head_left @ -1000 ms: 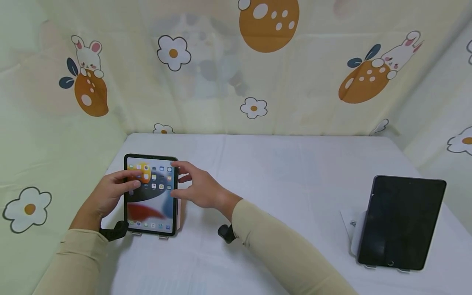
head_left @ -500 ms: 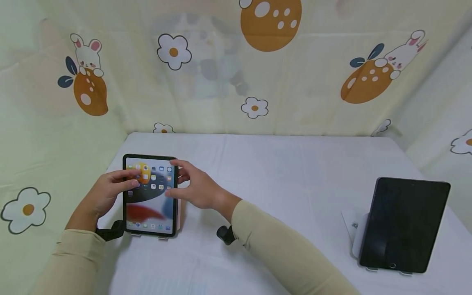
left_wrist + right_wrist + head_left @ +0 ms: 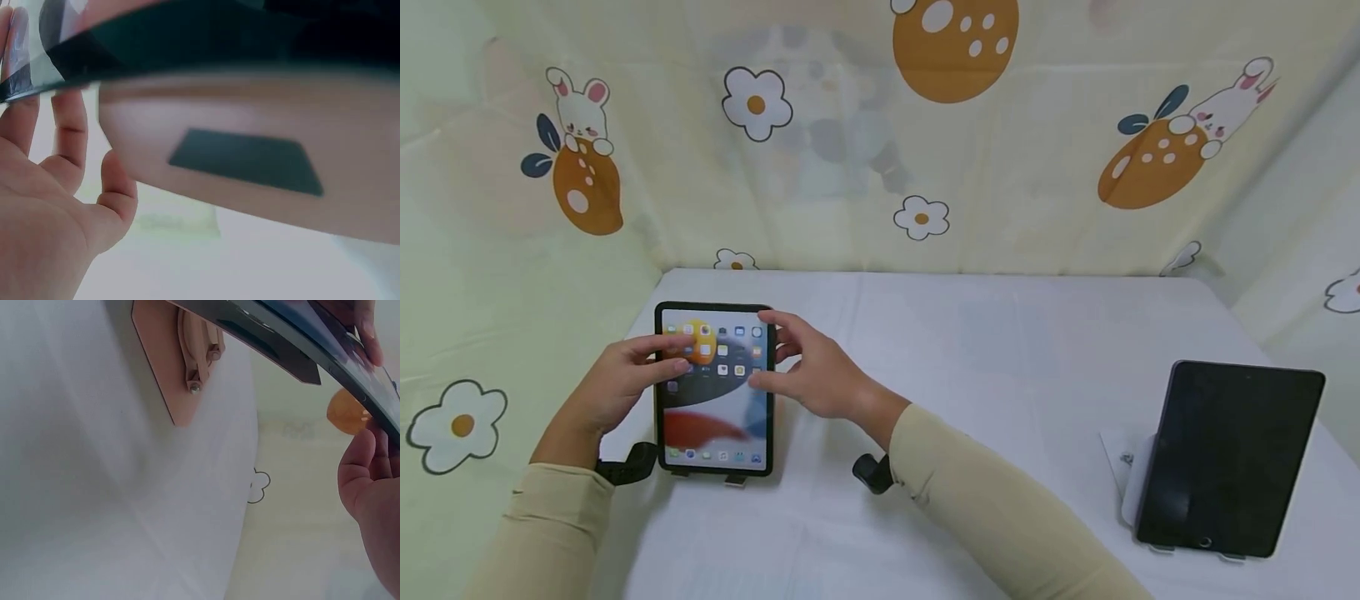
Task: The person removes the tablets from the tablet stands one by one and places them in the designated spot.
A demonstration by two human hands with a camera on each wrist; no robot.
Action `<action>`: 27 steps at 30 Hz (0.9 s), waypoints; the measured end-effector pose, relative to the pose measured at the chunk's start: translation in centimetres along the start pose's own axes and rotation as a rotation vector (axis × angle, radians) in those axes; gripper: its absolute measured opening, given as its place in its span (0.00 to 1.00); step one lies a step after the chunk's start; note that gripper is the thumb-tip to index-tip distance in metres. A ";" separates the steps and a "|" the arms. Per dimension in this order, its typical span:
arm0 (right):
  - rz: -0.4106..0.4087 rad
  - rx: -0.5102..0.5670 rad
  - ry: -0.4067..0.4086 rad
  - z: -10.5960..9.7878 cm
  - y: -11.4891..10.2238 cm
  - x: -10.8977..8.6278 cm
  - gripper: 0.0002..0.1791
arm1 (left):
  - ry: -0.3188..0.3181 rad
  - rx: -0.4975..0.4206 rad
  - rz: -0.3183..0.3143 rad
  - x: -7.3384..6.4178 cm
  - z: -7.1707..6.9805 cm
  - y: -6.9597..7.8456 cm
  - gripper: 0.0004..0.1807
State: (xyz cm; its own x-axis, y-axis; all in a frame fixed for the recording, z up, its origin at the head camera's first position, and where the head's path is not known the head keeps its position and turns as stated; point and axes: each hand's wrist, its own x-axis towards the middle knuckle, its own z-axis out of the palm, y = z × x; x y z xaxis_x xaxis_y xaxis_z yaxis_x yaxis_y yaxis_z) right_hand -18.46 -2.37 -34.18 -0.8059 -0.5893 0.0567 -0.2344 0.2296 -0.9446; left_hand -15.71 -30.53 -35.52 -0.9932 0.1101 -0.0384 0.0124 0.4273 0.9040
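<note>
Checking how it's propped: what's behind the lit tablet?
A pinkish base plate and bolted arm; the lit tablet covers the arm's upper end.

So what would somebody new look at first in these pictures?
Probably the glowing tablet at left on the white table, held by the left hand and right hand. Next, maybe the dark tablet propped at right, then the cartoon bunnies on orange spotted shapes across the cloth wall behind.

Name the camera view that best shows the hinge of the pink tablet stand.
The right wrist view: it shows the hinge's bolted arms and base plate unobstructed. In the head view, the lit tablet hides the hinge; the left wrist view shows only a blurred pinkish plate.
</note>
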 end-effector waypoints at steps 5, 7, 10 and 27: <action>0.002 -0.008 0.023 -0.9 0.0 -0.5 0.41 | -0.023 0.032 0.026 -0.4 0.7 1.2 0.23; 0.000 -0.003 0.029 -1.2 0.1 -0.8 0.41 | -0.027 0.057 0.034 -0.5 1.0 1.6 0.23; -0.008 0.009 0.040 -1.7 0.1 -1.1 0.40 | -0.022 0.094 0.060 -0.6 1.5 2.2 0.23; -0.034 0.034 0.152 -3.5 1.6 -3.0 0.37 | -0.020 0.017 0.062 -0.1 4.9 4.0 0.22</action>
State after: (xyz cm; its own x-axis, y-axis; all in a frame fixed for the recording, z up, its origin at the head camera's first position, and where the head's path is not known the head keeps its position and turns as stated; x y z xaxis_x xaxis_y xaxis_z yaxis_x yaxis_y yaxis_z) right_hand -18.33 2.44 -34.72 -0.8713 -0.4718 0.1349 -0.2465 0.1831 -0.9517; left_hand -14.95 -24.48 -34.02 -0.9880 0.1543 0.0087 0.0757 0.4340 0.8977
